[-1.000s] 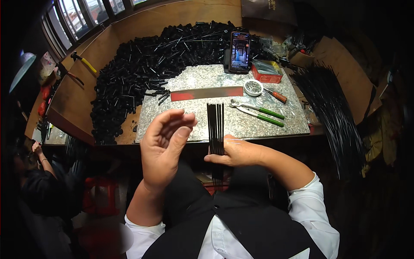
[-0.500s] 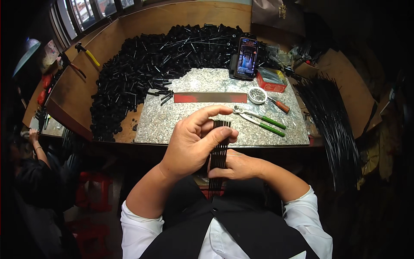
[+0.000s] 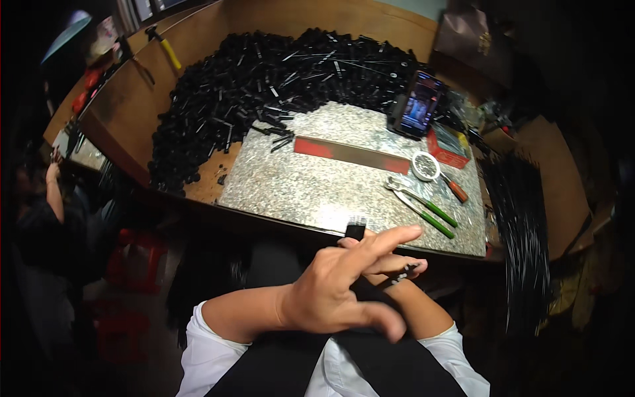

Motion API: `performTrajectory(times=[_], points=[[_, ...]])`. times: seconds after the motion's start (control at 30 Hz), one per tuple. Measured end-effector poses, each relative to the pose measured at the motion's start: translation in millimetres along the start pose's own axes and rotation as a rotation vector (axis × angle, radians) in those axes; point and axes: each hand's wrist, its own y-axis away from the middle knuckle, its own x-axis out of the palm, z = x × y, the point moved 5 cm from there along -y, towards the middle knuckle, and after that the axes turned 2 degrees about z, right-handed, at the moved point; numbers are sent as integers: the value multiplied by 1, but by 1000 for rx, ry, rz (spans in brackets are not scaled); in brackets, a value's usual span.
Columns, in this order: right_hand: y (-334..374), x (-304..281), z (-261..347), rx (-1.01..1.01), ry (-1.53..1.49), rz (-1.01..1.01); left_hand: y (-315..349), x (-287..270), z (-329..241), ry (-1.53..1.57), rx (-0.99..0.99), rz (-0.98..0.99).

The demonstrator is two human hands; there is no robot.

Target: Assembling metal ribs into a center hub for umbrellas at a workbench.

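Note:
My left hand is in front of my body over the table's front edge, its thumb and index finger stretched wide apart with nothing between them. Behind and partly under it is my right hand, closed around a bundle of thin black rods. The bundle's flat end with pale tips shows beyond the fingers; the left hand hides much of the rest. A few dark rod ends with light tips show by the right fingertips.
A speckled stone slab carries a red-and-grey metal bar, green-handled pincers, a white cup of small metal bits, an orange-handled tool, a phone and a red box. A black parts heap lies behind; long black rods hang right.
My left hand has let go of the rods, opened, and moved right and down across my right hand. The bundle has tilted, its end now pointing forward. The whole view has turned.

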Motion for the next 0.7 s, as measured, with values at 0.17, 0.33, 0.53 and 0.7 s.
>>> performTrajectory(times=[0.17, 0.33, 0.53, 0.7], points=[[4, -11, 2, -78, 297, -210, 34, -30, 32, -28, -62, -285], [4, -14, -2, 31, 273, -204, 41, -112, 107, -599, -414, -628], [6, -15, -1, 44, 295, -215, 58, -226, 171, -1124, -616, -723], [5, -15, -3, 44, 204, -273, 72, -267, 178, -1252, -813, -711]])
